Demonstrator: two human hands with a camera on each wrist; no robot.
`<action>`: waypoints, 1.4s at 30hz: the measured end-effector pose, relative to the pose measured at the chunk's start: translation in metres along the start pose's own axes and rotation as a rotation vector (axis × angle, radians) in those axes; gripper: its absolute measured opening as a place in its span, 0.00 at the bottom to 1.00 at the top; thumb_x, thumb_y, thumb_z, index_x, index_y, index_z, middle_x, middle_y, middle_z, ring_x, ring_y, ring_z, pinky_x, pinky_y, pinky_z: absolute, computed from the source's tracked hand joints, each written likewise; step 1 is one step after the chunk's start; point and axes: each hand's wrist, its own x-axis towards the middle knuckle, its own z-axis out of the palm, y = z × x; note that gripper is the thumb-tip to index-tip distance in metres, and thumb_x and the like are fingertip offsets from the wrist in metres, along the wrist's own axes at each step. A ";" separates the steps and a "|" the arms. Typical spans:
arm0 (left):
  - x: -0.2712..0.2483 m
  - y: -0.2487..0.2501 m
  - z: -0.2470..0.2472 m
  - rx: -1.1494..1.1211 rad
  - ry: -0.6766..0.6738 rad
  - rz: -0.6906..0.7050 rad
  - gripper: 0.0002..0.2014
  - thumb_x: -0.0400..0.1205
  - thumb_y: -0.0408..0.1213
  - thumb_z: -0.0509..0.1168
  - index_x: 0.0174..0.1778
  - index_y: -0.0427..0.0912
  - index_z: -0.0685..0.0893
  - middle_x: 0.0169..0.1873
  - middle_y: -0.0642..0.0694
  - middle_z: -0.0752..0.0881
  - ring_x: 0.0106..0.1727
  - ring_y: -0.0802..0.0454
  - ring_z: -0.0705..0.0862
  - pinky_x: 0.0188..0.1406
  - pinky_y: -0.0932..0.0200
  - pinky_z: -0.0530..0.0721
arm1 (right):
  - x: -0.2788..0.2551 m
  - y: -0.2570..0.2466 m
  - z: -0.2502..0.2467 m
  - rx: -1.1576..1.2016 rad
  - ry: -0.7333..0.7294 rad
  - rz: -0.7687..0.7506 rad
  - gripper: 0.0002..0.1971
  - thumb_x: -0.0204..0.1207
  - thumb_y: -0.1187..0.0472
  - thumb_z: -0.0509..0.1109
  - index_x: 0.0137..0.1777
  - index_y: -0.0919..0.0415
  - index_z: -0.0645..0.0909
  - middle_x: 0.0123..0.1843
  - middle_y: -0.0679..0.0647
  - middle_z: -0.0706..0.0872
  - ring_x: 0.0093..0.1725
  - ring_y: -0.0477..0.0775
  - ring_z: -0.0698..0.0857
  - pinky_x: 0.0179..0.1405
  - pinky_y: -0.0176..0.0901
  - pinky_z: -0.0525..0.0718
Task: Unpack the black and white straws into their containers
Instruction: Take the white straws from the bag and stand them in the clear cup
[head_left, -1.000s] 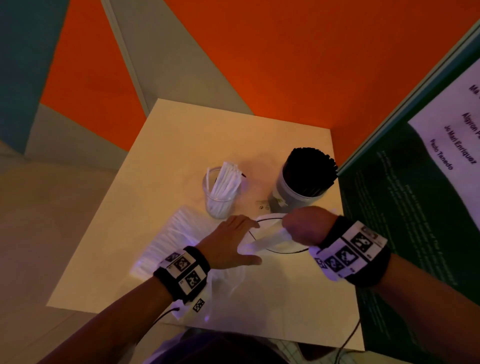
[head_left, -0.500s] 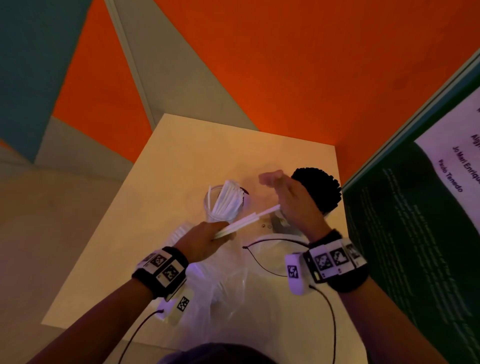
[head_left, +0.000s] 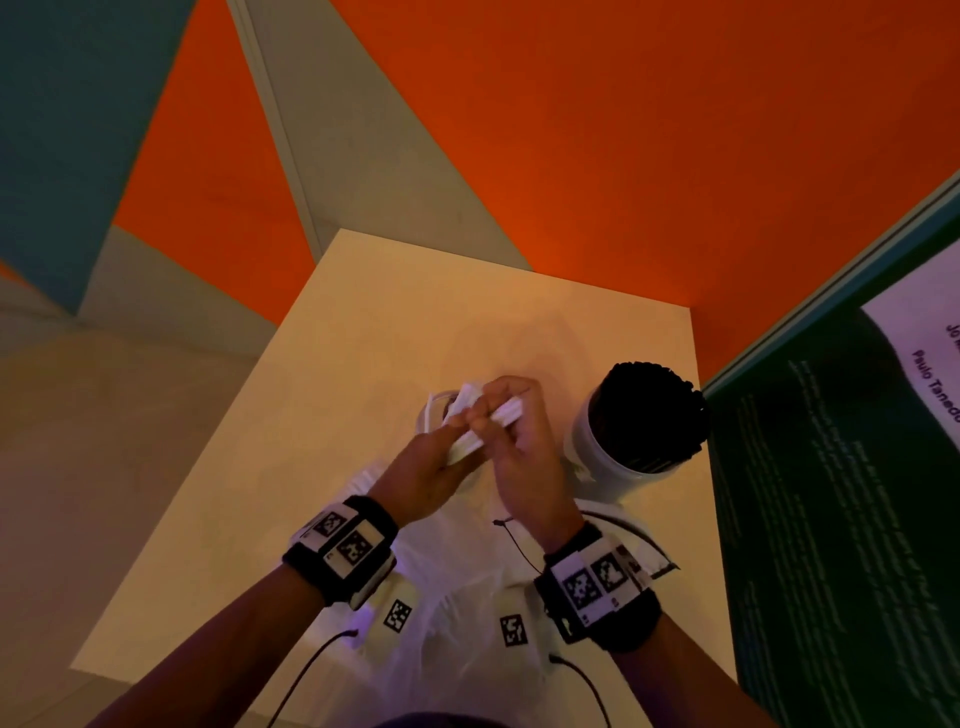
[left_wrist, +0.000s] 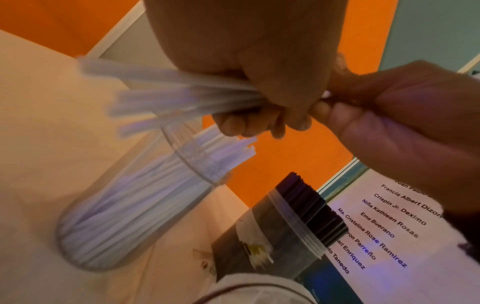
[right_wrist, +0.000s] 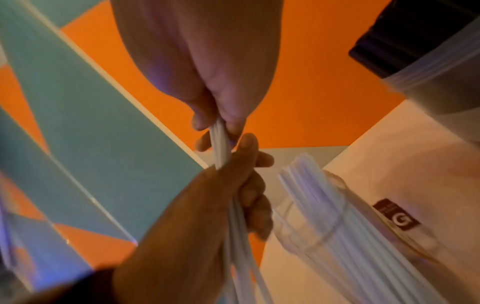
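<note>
**White straws held over the clear jar, both hands on one bunch**

White straws (head_left: 470, 444) made one small bunch, too blurred to count, and both hands had hold of it above the table (head_left: 322, 415). Two containers stood on that table: a clear jar (left_wrist: 135, 207) partly filled with white straws, and a bigger tub (head_left: 623, 441) packed with black straws (head_left: 657, 410) just to its right. One plastic bag (head_left: 457, 613) lay crumpled under the wrists.

Left hand (head_left: 426, 467) was fisted round the bunch's near half, palm up-ish. Right hand (head_left: 519, 441) pinched the far end between thumb and curled fingers, knuckles up. So both were gripping, nothing let go.

Bunch ran diagonally in the head view, from low-left near the left palm up to the right fingertips, sitting right above the clear jar's mouth, which the hands mostly hid. Straws in both containers stood roughly upright.
</note>
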 end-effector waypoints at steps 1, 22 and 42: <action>0.004 -0.001 -0.004 0.017 0.047 -0.019 0.22 0.80 0.48 0.66 0.70 0.51 0.74 0.57 0.60 0.79 0.55 0.72 0.77 0.52 0.72 0.74 | 0.009 -0.005 -0.005 0.039 0.034 -0.041 0.16 0.79 0.77 0.62 0.54 0.53 0.70 0.42 0.54 0.80 0.45 0.51 0.85 0.49 0.40 0.83; 0.014 -0.072 -0.008 -0.055 -0.083 -0.382 0.60 0.68 0.47 0.80 0.83 0.50 0.41 0.80 0.60 0.46 0.78 0.65 0.50 0.73 0.61 0.60 | 0.035 0.096 -0.005 -0.691 -0.289 0.064 0.56 0.62 0.28 0.71 0.84 0.44 0.44 0.87 0.47 0.47 0.85 0.46 0.43 0.83 0.52 0.43; 0.015 -0.072 -0.001 -0.117 0.006 -0.482 0.61 0.61 0.53 0.83 0.81 0.58 0.46 0.71 0.67 0.58 0.69 0.74 0.59 0.61 0.72 0.66 | 0.062 0.093 0.005 -0.820 -0.015 -0.127 0.15 0.81 0.61 0.66 0.65 0.63 0.81 0.63 0.56 0.84 0.63 0.54 0.82 0.65 0.44 0.79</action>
